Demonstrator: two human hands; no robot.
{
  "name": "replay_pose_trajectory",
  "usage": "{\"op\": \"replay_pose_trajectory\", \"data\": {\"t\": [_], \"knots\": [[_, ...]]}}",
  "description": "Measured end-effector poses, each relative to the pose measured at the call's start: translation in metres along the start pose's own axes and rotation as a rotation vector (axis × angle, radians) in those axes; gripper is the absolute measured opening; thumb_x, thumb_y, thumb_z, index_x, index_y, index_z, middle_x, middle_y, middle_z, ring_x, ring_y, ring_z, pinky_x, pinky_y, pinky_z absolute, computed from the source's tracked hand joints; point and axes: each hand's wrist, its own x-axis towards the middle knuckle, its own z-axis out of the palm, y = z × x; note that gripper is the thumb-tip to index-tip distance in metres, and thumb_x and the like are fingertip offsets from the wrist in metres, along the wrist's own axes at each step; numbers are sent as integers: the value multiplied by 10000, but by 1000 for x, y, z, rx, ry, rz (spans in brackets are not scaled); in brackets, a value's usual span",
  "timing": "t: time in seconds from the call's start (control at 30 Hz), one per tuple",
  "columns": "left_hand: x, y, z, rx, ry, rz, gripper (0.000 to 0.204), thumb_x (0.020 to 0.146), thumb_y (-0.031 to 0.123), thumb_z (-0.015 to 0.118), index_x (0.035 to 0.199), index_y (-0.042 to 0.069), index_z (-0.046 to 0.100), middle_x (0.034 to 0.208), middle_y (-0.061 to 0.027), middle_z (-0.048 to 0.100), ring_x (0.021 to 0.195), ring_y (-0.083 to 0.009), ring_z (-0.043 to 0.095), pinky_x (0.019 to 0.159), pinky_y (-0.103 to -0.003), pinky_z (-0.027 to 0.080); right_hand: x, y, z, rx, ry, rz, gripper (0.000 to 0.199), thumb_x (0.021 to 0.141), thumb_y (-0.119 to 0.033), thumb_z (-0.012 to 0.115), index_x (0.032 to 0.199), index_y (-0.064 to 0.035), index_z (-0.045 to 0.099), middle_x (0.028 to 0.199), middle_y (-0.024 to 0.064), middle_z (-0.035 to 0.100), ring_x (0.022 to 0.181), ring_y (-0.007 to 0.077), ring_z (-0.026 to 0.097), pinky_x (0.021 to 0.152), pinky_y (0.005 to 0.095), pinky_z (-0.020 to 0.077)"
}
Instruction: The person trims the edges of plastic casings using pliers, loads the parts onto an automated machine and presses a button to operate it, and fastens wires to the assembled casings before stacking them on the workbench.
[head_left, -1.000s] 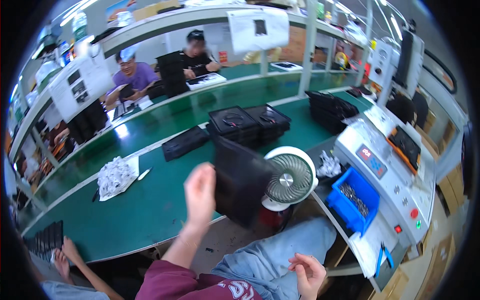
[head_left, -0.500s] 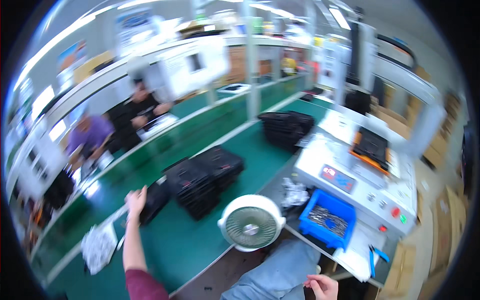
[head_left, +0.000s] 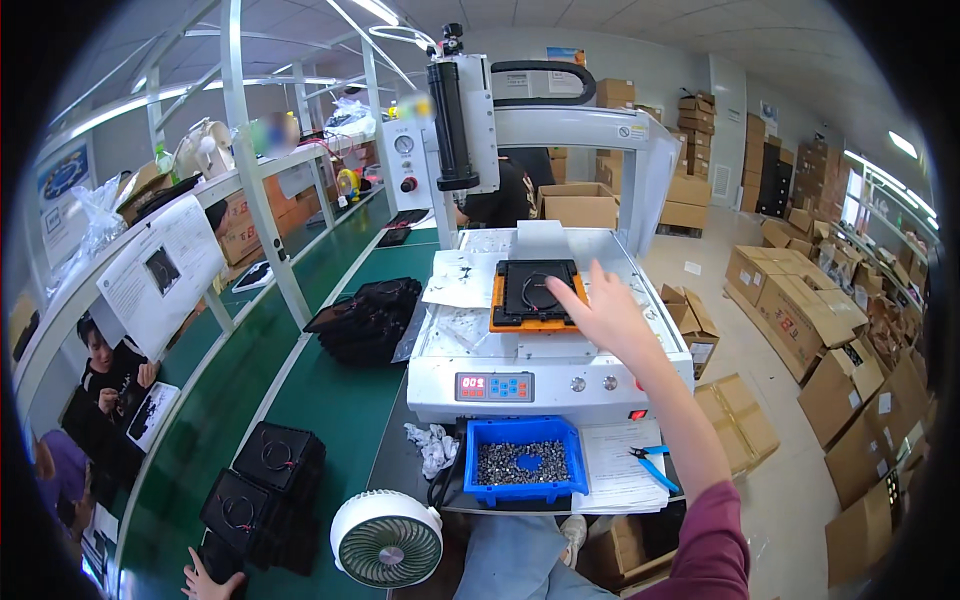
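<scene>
My right hand (head_left: 600, 308) reaches over the white benchtop machine, thumb and forefinger apart. The thumb lies at the right edge of a flat black plastic housing (head_left: 520, 285) with a thin black cable coiled on top. That housing sits in an orange fixture (head_left: 535, 326) on the machine bed. At the lower left, my left hand (head_left: 208, 580) spreads its fingers at the near end of a dark piece beside stacked black housings (head_left: 245, 505); whether it touches the piece I cannot tell. Coiled cables lie on these stacks too.
A blue bin (head_left: 525, 458) of small metal parts stands before the machine's control panel (head_left: 495, 387). Beside it lie papers (head_left: 610, 465) and blue-handled cutters (head_left: 655, 468). A white fan (head_left: 388, 540) is near my lap. More black parts (head_left: 365, 322) sit on the green bench. Cartons line the right.
The view has swung right to face the machine. My right hand has gone from beside my lap up to the housing on the fixture. My left hand remains near the stacked housings.
</scene>
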Motion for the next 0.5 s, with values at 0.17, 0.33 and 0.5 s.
{"op": "replay_pose_trajectory", "data": {"t": [0.17,0.33,0.5], "knots": [[22,-20,11,14,667,175,723,857,492,485,1433,111,270,1354,-156,383,1235,-319,366,1030,-515,231,92,-69,74,-292,-523,132,927,750,-767,376,1298,-28,484,1369,275,367,1228,371,445,990,415,378],[-48,72,-76,-505,841,495,634,690,46,619,1297,35,436,1250,-172,468,1166,-348,411,1004,-427,304,120,-42,109,-259,-695,-200,700,620,-701,522,898,-89,717,1017,144,655,943,237,611,825,357,455],[-92,116,-97,-1077,952,883,484,741,207,642,1161,24,484,1075,-158,481,966,-332,448,908,-421,325,140,-17,92,750,-1090,4,527,806,-439,585,1098,-1,607,1075,111,608,979,230,563,888,320,421]]}}
